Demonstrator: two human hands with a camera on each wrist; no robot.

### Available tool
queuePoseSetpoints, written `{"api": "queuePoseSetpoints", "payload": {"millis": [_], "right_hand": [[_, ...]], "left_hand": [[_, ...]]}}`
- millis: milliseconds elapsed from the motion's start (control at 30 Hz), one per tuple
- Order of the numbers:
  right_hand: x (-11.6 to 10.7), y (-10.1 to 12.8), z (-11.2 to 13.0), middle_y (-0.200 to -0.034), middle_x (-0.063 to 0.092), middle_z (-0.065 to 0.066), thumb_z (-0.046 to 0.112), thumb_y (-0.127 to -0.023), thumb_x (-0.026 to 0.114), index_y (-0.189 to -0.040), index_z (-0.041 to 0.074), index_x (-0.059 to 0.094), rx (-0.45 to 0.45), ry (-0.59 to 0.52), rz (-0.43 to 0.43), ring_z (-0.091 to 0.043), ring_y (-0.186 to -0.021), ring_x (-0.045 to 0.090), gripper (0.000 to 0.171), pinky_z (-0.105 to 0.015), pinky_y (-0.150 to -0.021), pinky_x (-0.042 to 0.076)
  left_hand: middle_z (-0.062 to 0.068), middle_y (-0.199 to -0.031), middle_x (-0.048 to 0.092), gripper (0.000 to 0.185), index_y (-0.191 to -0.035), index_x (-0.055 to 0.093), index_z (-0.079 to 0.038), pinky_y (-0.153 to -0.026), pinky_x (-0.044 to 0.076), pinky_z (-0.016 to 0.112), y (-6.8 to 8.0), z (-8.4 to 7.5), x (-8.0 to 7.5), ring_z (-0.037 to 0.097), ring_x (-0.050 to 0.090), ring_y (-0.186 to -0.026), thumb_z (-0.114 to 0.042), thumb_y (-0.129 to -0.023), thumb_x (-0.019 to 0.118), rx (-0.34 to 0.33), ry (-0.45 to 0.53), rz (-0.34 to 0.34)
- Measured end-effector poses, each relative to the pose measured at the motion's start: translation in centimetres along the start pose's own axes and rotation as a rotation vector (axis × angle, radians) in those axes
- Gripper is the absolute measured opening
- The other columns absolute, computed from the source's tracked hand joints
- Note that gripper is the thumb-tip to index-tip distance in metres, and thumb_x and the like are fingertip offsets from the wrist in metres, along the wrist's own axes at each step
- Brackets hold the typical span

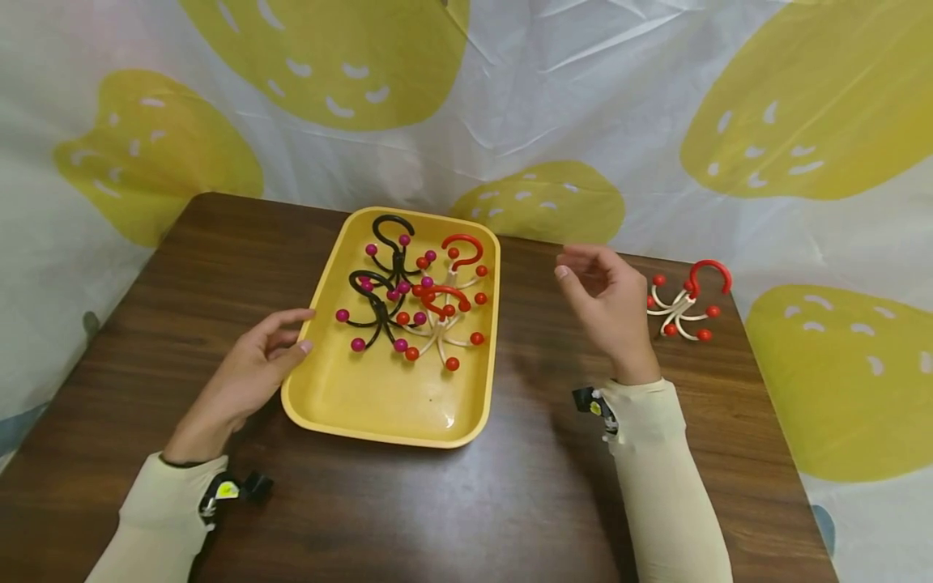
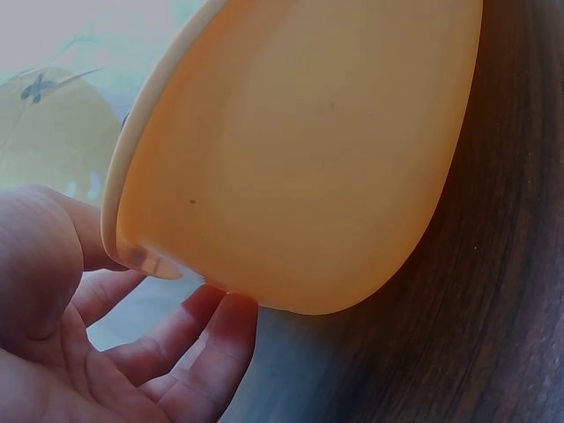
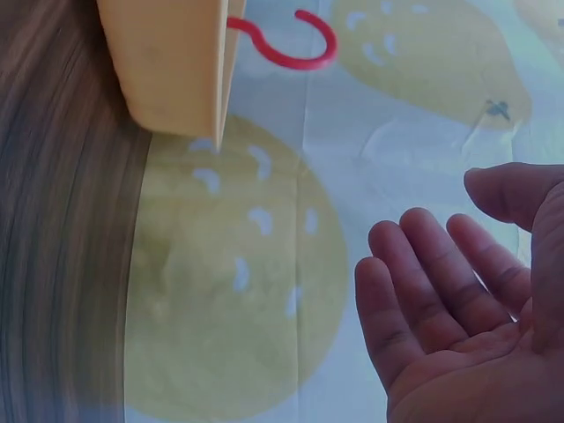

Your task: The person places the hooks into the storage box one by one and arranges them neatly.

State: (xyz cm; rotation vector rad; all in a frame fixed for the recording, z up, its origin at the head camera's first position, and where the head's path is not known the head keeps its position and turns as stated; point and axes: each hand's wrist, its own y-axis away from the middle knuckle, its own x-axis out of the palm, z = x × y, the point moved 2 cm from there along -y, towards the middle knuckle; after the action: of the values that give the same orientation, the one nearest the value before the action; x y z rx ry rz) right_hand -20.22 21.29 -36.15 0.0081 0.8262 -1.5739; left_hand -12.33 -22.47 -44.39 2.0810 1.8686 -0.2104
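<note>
Two hands over dark wooden table (image 1: 146, 324). I see left hand (image 1: 251, 368) resting at left rim of yellow tray (image 1: 379, 405), fingers relaxed, touching tray, gripping nothing. Tray holds two black hooks (image 1: 379, 304) with magenta balls on left, two red-and-cream hooks (image 1: 445, 316) on right. Right hand (image 1: 605, 304) raised right of tray, fingers loosely bent, empty. Loose red hook (image 1: 685, 304) lies just right of it, near far right table edge.
</note>
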Motion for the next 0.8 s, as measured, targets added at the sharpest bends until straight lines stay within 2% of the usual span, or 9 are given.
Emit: {"api": "queuePoseSetpoints", "payload": {"millis": [100,367,567,800], "right_hand": [[-1.0,0.0,-0.5,-0.111,0.08,-0.015,0.016,-0.099,0.074,-0.123,0.005,0.075,0.032,0.003,-0.019,0.004,-0.096,0.071,0.027,-0.014,-0.083,0.055],[-4.2,-0.2,-1.4,-0.109,0.078,-0.022,0.011,-0.097,0.075,-0.121,0.002,0.075,0.05,0.019,-0.121,0.004,-0.092,0.072,0.026,-0.013,-0.082,0.055],[-6.8,-0.4,-3.0,-0.104,0.08,-0.004,0.012,-0.095,0.077,-0.118,0.004,0.077,0.083,0.059,-0.201,0.003,-0.088,0.072,0.025,-0.011,-0.076,0.055],[-9.4,-0.3,-5.5,-0.097,0.074,0.016,0.01,-0.094,0.076,-0.116,0.004,0.077,0.153,0.065,-0.262,0.004,-0.086,0.071,0.022,-0.011,-0.082,0.054]], "left_hand": [[0.03,-0.136,0.064,0.051,-0.158,0.047,-0.011,-0.076,0.059,0.026,-0.1,0.1,0.0,0.019,0.069,-0.099,-0.02,-0.11,0.058,-0.004,-0.003,-0.001],[0.03,-0.136,0.064,0.051,-0.158,0.047,-0.011,-0.076,0.059,0.026,-0.1,0.2,0.0,0.017,0.069,-0.098,-0.02,-0.11,0.059,0.003,0.003,0.006],[0.03,-0.134,0.065,0.051,-0.158,0.047,-0.011,-0.076,0.059,0.026,-0.1,0.3,-0.1,0.017,0.069,-0.098,-0.021,-0.109,0.059,0.008,-0.003,-0.003],[0.031,-0.133,0.065,0.049,-0.156,0.049,-0.011,-0.076,0.059,0.026,0.0,0.2,-0.1,0.017,0.069,-0.097,-0.02,-0.109,0.059,0.008,0.001,-0.002]]}}
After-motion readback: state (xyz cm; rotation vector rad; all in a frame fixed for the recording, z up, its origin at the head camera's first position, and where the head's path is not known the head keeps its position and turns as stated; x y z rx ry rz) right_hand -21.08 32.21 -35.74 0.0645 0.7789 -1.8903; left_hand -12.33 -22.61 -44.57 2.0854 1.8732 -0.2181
